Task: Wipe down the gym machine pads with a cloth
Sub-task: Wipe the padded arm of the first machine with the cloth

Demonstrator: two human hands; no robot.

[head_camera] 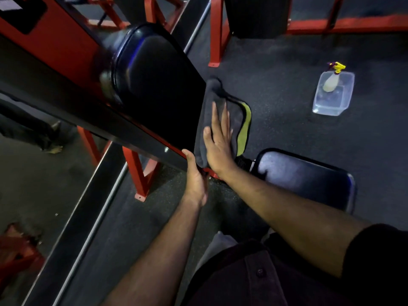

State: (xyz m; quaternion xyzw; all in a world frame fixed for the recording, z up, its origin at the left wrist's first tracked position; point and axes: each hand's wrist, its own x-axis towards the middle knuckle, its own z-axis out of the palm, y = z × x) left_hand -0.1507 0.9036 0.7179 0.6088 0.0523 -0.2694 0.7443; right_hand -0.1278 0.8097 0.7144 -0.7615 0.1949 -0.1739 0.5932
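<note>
Two hands: both yours, working at the long black back pad (159,89).
Right hand (217,141): fingers flat, pressing the grey cloth (205,120) against the pad's edge.
Left hand (195,177): gripping the pad's lower corner.
Floor: spray bottle (332,79) inside a clear tub (326,107).

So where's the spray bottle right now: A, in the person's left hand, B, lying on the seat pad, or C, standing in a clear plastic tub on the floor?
C: the spray bottle stands inside the clear tub on the floor, away from both hands.
</note>
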